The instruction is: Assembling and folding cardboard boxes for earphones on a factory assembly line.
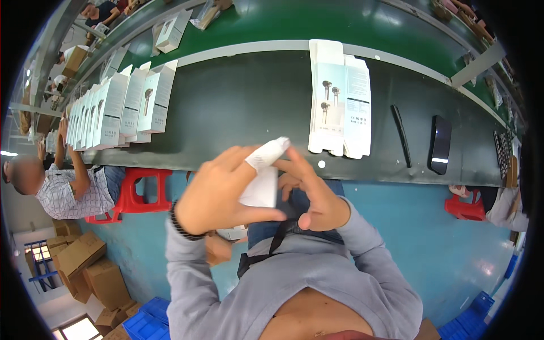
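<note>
Just off the near edge of the table, my left hand (212, 190) curves around a small white box (262, 190), its thumb along the near side. A white wrapping covers that hand's index finger. My right hand (317, 195) is at the box's right side, fingers bent and thumb apart, the fingertips close to the wrapped finger. The hands hide much of the box, so I cannot tell whether my right fingers press on it. Flattened printed cartons (330, 122) lie stacked on the table beyond my right hand.
Printed white boxes (153, 99) stand in a row at the left, some with raised flaps. A black pen (401, 136) and a dark phone (440, 144) lie at the right. A green conveyor (255, 28) runs behind the table. A co-worker (79, 181) sits at the left near a red stool (144, 192).
</note>
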### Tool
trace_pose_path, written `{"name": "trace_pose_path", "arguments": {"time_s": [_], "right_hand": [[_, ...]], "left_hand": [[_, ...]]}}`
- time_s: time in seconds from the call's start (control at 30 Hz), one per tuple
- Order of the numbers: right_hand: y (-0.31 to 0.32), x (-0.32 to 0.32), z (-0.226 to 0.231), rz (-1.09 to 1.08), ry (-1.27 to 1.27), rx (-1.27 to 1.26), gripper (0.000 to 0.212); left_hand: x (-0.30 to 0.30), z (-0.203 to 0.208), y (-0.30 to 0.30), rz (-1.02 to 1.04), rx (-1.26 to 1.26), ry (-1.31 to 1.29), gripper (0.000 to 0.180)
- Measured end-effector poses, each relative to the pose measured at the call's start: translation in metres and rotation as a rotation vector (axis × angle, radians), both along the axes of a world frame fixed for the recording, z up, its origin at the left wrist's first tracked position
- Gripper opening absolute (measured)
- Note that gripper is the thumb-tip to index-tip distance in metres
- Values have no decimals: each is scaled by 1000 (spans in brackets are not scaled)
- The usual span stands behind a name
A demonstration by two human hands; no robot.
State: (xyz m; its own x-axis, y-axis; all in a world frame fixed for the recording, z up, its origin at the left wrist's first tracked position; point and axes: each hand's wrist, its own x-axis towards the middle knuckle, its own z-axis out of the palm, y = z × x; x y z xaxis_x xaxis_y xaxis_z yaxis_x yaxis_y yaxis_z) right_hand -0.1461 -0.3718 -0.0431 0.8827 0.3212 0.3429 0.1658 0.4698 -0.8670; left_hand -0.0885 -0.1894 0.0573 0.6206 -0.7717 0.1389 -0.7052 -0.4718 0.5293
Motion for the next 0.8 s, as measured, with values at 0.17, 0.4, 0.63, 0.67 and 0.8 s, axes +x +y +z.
{"name": "trace_pose_path", "arguments": {"time_s": [0.17,0.4,0.63,0.67,0.8], "right_hand": [[-49,25,-1,-520,-469,-1021,67],[-69,48,-26,-602,-587,-1416,45],[-75,52,-24,-598,-601,-1371,37],[-76,52,-24,-595,-601,-1345,37],[-77,50,-23,-595,-569,-1289,34]], "left_hand": [[41,61,30,36,337,196,94],[148,86,52,143,-69,-206,73],[318,-21,-7,332,-764,-537,82],[340,-47,-11,442,-791,-604,88],[369,-127,-41,789,-492,-609,98]]}}
